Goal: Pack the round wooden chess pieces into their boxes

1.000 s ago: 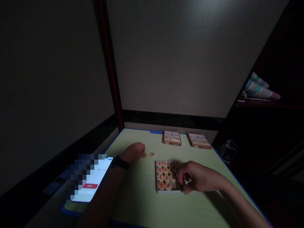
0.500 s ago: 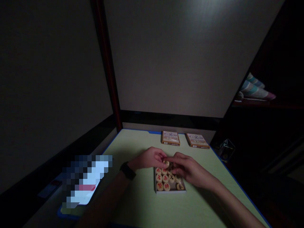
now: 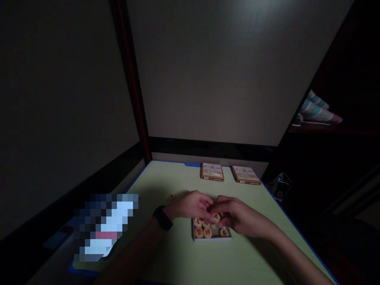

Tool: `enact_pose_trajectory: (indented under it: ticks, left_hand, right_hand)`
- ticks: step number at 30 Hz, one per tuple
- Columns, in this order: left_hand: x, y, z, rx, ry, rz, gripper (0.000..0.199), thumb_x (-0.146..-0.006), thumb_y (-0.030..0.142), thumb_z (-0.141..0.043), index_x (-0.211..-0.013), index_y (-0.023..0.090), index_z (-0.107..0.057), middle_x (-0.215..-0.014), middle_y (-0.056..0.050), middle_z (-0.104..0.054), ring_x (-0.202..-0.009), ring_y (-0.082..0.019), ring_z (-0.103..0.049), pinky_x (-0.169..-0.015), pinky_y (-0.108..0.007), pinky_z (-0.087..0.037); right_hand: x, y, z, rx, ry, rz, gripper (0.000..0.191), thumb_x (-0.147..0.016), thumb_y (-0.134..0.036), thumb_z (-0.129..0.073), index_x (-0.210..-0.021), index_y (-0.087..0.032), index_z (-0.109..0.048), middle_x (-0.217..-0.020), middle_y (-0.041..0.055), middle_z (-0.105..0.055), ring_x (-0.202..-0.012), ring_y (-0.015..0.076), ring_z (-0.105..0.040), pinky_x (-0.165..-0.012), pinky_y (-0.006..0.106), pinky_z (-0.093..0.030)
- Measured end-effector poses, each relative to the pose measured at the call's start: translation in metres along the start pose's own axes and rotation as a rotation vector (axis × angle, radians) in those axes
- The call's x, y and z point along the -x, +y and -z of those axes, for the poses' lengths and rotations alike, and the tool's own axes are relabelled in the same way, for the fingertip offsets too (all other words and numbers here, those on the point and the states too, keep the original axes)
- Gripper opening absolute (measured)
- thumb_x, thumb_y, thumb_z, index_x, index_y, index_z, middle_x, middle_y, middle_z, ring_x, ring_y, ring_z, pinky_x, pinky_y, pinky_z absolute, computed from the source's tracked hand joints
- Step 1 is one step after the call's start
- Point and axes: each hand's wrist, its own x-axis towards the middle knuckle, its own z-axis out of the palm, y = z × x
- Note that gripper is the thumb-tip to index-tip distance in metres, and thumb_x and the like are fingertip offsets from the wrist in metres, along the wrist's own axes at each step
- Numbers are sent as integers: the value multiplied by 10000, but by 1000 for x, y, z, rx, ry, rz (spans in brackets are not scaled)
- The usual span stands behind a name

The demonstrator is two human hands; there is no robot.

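A shallow box [image 3: 212,239] with round wooden chess pieces stands on the green table. Its front rows show pieces with red characters, such as one at the front left [image 3: 198,232], and a black one [image 3: 223,232] at the front right. Over the box, my left hand [image 3: 194,206] has its thumb and fingers closed at a pale piece with a black character [image 3: 216,217]. The curled fingers of my right hand [image 3: 237,215] touch the same piece from the right. Both hands cover the back of the box. Beyond my left wrist lies a loose piece [image 3: 171,196].
Two flat printed boxes, one left [image 3: 212,172] and one right [image 3: 246,175], lie at the back of the table [image 3: 166,174]. A blurred bright screen [image 3: 114,225] is at the left. A wall rises behind the table.
Both hands have come nearer the front of the box, covering different pieces. Loose pieces beyond my left hand, hidden earlier, now show. The piece at the fingers is further right.
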Motion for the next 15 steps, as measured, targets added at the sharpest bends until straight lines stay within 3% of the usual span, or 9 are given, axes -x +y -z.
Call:
enact_pose_trajectory:
  ticks: [4,8,15]
  left_hand:
    - [1,3,15,-48,170,-70,503,-586,454,-832,-918,113,-668,-751,-32,-677,-621,-110,-599,-606,-245,-475]
    - [1,2,34,-108,361,-151,438,-662,493,-761,-854,112,-658,-708,-25,-648,-541,-81,-536,-495,-205,-395]
    - [4,2,56,-129,562,-176,402,-693,487,-697,-833,114,-646,-680,-13,-608,-513,-64,-455,-467,-198,-340]
  right_hand:
    - [2,9,3,-26,-143,-78,368,-653,26,-645,-898,-216,-774,-841,-4,-647,-772,133,-560,-671,226,-413]
    - [0,23,2,-78,-289,-163,307,-641,-74,-725,-909,-211,-787,-678,-40,-613,-641,111,-490,-608,227,-368]
    - [-1,32,0,-91,-344,-263,369,-594,-166,-803,-961,-208,-786,-678,-38,-594,-645,114,-456,-594,230,-339]
